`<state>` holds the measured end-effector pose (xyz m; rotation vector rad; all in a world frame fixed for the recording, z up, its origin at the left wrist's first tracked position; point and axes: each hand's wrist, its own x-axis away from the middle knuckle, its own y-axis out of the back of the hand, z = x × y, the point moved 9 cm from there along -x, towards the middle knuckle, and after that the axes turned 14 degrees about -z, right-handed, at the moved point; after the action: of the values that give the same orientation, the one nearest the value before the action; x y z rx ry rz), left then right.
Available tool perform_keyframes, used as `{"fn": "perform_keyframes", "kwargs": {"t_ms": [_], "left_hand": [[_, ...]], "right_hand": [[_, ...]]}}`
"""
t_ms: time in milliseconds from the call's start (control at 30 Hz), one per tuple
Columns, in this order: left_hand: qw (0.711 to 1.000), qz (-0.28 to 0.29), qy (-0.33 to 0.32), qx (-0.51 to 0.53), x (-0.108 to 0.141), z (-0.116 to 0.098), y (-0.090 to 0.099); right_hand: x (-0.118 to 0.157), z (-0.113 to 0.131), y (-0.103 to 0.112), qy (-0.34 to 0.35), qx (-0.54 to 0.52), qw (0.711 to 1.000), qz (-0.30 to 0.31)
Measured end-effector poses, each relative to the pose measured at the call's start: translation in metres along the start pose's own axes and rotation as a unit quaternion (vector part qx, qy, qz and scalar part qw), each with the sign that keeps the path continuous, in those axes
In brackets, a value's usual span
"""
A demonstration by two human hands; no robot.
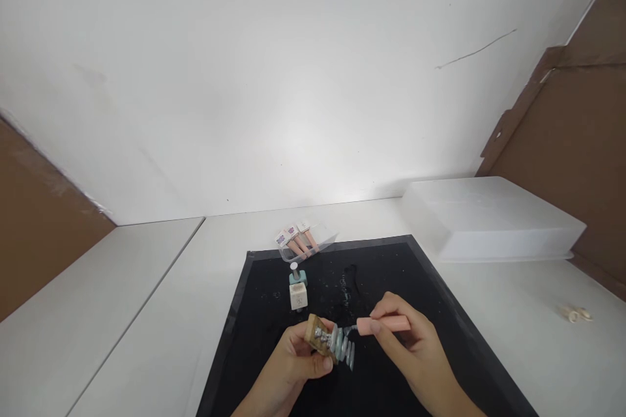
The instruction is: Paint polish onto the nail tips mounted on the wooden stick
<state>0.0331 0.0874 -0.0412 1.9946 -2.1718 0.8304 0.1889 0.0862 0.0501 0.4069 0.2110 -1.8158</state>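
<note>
Fingers (388, 341) of our right hand (415, 348) pinch the pink handle (394, 324) of a brush (349, 330), whose dark tip points left at a row of nail tips (345, 346). We cannot tell whether the bristles touch them. Our left hand (303, 365) grips a small wooden block (315, 326) between thumb and fingers, tilted, with silver posts (323, 336) standing out of its face and the grey and pale green nail tips fanned beside them. Both hands are above a black mat (386, 273). Just beyond the left hand, we see a white cube (298, 297) with a teal bottle (297, 279) right behind it. Farther off, a clear tray (327, 234) sits over the mat's far edge, holding three pink-and-white bottles (299, 241). On the white table (161, 313) to our right are a few small pale rings (576, 315) and, behind them, a white box (493, 221). Brown boards (562, 130) flank us on both sides, with a white wall (293, 78) ahead.
</note>
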Motion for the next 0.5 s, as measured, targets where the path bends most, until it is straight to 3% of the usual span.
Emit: {"fn": "perform_keyframes", "kwargs": {"t_ms": [167,500], "left_hand": [[0.999,-0.023,0.019,0.02,0.002,0.003,0.006],[0.997,0.002,0.038,0.063,0.013,-0.008,-0.008]], "right_hand": [[-0.003,-0.002,0.005,-0.018,0.001,0.999,-0.027],[-0.001,0.01,0.002,0.027,-0.009,1.0,0.009]]}}
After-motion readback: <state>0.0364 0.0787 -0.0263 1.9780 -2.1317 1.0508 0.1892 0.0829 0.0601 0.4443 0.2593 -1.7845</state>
